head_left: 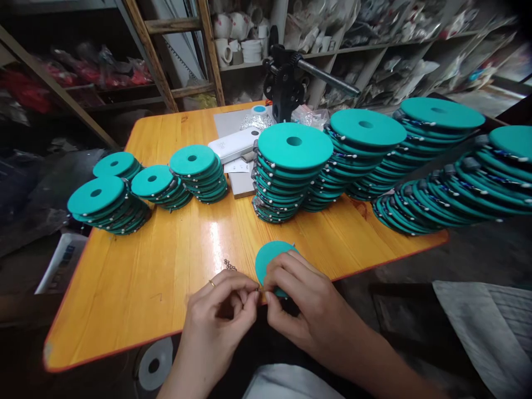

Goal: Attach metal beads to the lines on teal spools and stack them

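At the table's front edge my left hand (222, 316) has thumb and index finger pinched on something tiny and dark, too small to name. A ring sits on one of its fingers. My right hand (305, 299) meets it fingertip to fingertip, also in a pinch; what it grips is hidden by the fingers. Beneath the right hand lies a single teal foam spool (270, 255), partly covered by that hand. Just behind the left hand is a small cluster of dark metal swivels or beads (229, 265) on the wood.
Stacks of teal spools, wound with line, stand along the wooden table (187, 244): smaller ones left, a tall stack (295, 149) in the middle, leaning ones (440, 194) right. Behind are a white case (235, 145), a black hand press (285, 83) and a wooden ladder (172, 55).
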`<state>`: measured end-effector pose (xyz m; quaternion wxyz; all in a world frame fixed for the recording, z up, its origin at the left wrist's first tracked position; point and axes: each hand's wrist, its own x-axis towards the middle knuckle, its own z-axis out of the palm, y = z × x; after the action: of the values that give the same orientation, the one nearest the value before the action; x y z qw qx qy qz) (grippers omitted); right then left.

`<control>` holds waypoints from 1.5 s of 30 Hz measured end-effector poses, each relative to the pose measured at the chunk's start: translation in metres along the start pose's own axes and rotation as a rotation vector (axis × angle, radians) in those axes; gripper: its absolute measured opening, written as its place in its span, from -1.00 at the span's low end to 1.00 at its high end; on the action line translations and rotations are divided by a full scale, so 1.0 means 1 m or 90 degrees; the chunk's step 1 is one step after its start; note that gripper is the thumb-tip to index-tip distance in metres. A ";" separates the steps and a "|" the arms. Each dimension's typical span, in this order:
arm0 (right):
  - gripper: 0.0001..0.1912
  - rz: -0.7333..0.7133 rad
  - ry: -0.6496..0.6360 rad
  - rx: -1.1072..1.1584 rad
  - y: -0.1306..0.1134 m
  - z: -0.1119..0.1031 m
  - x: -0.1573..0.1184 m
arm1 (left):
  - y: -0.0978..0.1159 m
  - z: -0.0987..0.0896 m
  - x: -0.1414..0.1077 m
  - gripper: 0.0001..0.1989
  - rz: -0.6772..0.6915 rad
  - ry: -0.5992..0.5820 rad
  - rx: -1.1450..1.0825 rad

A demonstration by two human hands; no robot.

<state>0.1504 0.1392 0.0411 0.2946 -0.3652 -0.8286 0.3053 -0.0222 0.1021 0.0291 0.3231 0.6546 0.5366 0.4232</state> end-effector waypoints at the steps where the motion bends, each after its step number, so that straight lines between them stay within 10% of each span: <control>1: -0.87 -0.001 -0.002 -0.002 0.000 0.000 0.000 | 0.000 0.000 0.000 -0.90 0.005 0.000 0.002; 32: -0.80 -0.050 -0.087 -0.156 0.000 0.000 -0.004 | -0.006 0.001 -0.005 -0.83 0.110 0.004 0.023; 45: -0.87 -0.142 0.036 -0.071 0.012 -0.002 -0.010 | 0.002 0.000 -0.008 -0.83 0.134 0.016 0.079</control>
<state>0.1620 0.1386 0.0314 0.3290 -0.2948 -0.8714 0.2136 -0.0214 0.0943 0.0295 0.2287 0.7210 0.4940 0.4289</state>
